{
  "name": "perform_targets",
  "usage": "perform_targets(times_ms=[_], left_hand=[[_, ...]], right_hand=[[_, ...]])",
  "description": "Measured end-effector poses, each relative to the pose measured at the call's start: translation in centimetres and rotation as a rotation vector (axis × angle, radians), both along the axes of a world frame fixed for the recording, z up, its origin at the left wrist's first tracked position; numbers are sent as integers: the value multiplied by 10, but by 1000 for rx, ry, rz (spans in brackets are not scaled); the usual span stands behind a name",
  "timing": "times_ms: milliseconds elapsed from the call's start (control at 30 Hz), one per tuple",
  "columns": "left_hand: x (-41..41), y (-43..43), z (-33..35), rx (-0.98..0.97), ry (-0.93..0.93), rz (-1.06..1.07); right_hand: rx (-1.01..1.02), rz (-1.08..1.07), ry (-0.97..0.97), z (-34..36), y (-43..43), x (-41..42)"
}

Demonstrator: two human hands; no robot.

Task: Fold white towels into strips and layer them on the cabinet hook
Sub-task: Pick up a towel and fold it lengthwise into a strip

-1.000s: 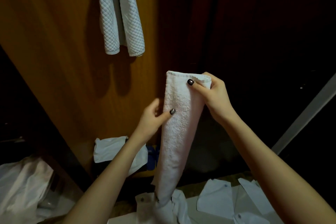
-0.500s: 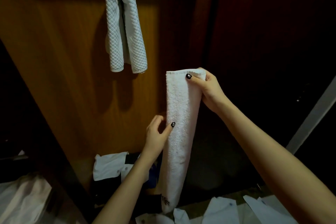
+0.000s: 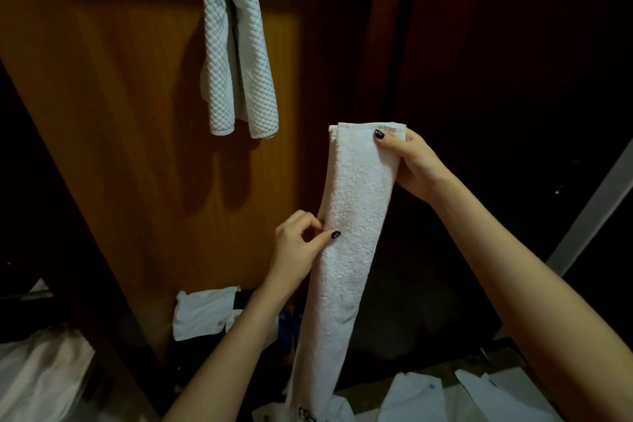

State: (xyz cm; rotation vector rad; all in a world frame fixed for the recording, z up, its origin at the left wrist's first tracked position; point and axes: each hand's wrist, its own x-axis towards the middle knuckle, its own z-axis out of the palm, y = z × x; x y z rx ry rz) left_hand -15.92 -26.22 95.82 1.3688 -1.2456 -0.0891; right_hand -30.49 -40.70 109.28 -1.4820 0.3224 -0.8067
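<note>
**Terry strip pinched in both hands, low and right of the hung towel**

Nearest the camera: both bare forearms reach up from the bottom edge. Flat white folded cloths (image 3: 421, 397) lie at bottom right. A pale plastic bag (image 3: 37, 377) sits at bottom left.

Left hand (image 3: 298, 243): thumb pressed on the front face, fingers curled behind, pinching the left edge of the white terry towel (image 3: 352, 216) around mid-length. Nothing else in it.

Right hand (image 3: 411, 164): higher up. Thumb on the front near the top right corner, fingers wrapped behind, gripping the top end.

The towel is folded into a long narrow strip and hangs roughly upright. Layered edges show at the top left corner. The top end sits at the right hand's grip. The body runs down past the left hand's pinch and hangs free below it. The bottom end carries a dark mark and reaches the frame's lower edge, over white cloth there. Can't tell if it touches.

Behind the left forearm: a crumpled white cloth (image 3: 202, 312) and something blue (image 3: 286, 329), low against the cabinet.

Farther back: an orange-brown wooden cabinet panel (image 3: 120, 147), with dark panels to its right. High on the wood hangs a white waffle-weave towel (image 3: 236, 55), doubled over so both ends drop side by side. Whatever it hangs from is covered by the cloth. The held strip is well apart from it, lower and to the right.
</note>
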Motion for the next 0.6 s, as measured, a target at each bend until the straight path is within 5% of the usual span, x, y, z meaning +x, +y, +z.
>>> perform_targets(times_ms=[167, 333, 500, 600], left_hand=[[-1, 7, 9, 190, 421, -279], [3, 10, 23, 268, 538, -586], [-6, 2, 28, 51, 677, -484], [-7, -1, 33, -16, 638, -375]], right_hand=[[13, -144, -12, 2, 4, 8], [20, -238, 63, 5, 3, 23], [251, -257, 185, -23, 3, 28], [188, -159, 374, -79, 21, 6]])
